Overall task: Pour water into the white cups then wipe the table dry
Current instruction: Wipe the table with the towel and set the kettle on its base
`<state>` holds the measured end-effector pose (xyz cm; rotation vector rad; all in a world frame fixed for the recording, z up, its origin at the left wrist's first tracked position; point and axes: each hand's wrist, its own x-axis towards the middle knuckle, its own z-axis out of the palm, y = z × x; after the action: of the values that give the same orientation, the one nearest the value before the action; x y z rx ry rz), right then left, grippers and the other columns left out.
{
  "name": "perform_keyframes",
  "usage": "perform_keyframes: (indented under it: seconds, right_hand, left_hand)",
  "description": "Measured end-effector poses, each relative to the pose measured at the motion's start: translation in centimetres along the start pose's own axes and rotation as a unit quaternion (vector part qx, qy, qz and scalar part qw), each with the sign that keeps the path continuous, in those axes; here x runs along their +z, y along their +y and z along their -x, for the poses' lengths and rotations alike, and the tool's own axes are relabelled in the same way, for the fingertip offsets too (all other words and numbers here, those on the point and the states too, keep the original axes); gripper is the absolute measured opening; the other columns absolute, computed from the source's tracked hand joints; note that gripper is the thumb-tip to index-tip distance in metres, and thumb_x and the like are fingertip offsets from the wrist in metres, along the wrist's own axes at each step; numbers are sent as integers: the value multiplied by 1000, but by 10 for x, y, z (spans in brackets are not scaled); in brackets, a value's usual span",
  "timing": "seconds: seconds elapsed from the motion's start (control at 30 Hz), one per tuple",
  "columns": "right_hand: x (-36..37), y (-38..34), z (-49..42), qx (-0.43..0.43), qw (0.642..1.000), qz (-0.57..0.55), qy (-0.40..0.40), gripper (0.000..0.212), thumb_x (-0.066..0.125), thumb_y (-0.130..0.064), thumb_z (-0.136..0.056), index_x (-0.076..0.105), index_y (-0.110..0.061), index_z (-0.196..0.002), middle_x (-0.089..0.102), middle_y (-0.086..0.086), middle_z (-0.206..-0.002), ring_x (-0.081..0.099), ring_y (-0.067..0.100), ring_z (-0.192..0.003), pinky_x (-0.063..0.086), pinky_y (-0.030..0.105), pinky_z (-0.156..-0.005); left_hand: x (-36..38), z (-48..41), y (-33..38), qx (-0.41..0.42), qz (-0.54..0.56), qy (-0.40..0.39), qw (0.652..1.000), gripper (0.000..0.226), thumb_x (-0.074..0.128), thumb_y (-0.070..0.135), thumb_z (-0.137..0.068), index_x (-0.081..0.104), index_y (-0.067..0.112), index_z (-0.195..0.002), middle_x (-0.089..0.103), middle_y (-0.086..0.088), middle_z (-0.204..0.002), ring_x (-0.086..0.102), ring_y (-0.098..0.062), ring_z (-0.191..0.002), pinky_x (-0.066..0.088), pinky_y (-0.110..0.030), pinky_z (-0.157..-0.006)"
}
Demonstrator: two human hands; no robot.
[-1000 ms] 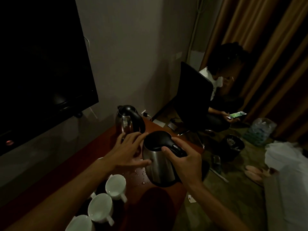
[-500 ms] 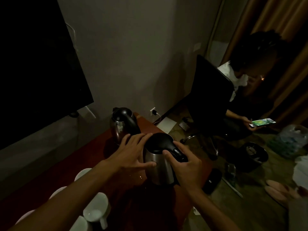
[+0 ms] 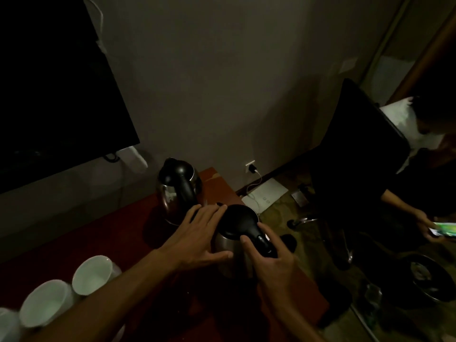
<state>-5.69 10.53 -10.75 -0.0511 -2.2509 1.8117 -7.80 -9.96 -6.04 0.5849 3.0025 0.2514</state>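
Head view. Lays the left hand closer in than a second ago: straight, spread fingers now on the left rim of the black lid, thumb pressed flat against the wall of the near stainless-steel kettle, curled round nothing. Keeps the right hand clenched on the kettle's black handle, thumb over the top, as before. Looks further left and up than before, too, sliding the room's right side toward the frame edge. Reads as steadying for a lift, pour not yet begun. Cannot tell base on or off the red-brown wooden table.

Finds the white ceramic cups well behind the left wrist, in a row at the table's near-left edge, apart from the kettle; contents lost in the gloom. Means bringing the kettle back toward the cups, with the left forearm lying straight across that path.

Just beyond the left fingertips: a second steel kettle with black handle, close enough to knock. Above it, a black wall-mounted television. Right of the right-hand fingers, off the table: black chair, round dark bin, seated person holding a lit phone.
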Motion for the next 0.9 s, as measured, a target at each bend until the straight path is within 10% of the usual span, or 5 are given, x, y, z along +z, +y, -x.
perform_keyframes:
  seconds: [0.43,0.9]
  right_hand:
    - [-2,22,-1,-29,997,42,-50,54,63,-79,-73,50,-62,-123,51,-48,-115,57,-16,-100,49,4,-68]
    - [-9,-40,50,-106,936,311,-129,80,58,-67,-81,31,-37,-151,25,0,-156,22,23,-142,37,50,-110]
  left_hand:
    - [19,8,4,-20,-50,6,999,105,35,79,-88,-13,18,-158,9,-6,-163,2,-18,-151,-16,-34,-120]
    - [-8,155,-15,-130,-135,-10,982,76,29,62,-100,12,19,-159,18,-10,-162,13,-24,-151,-1,-48,-122]
